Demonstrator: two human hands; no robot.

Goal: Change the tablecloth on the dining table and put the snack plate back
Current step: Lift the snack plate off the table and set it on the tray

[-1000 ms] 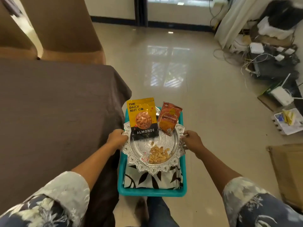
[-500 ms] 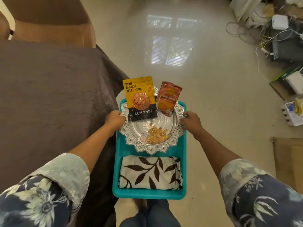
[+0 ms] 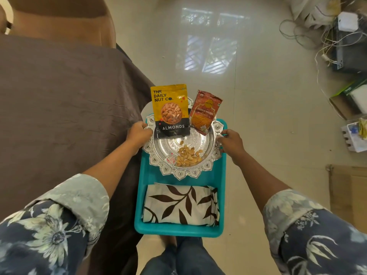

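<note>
- Step in hand, as I read it: parking the ornate round silver snack plate (image 3: 178, 173) so the table can be stripped. The plain brown tablecloth (image 3: 59, 106) lies on the table at 9 o'clock. The folded white cloth with brown leaves (image 3: 180, 205) is unused, so the change itself has not begun.
- The left hand (image 3: 139, 133) grips the plate's rim at 9 o'clock and the right hand (image 3: 230, 141) grips it at 3 o'clock, fingers (image 3: 224, 134) curled and clamped on the scalloped edge.
- The plate is over the 12 o'clock end of the teal plastic tray (image 3: 178, 231) on the pale tiled floor (image 3: 258, 116), overhanging its far wall. I cannot tell whether it rests there or hangs just above.
- Next move, I judge: keep it level, settle it, release both sides together, then turn to the brown cloth.
- The plate looks shallow, embossed and shiny. A yellow-and-black almond pouch (image 3: 170, 112) and an orange-red snack packet (image 3: 204, 112) lean across its 12 o'clock rim. Loose nuts (image 3: 187, 155) lie near 6 o'clock, and a tilt would likely spill them.
</note>
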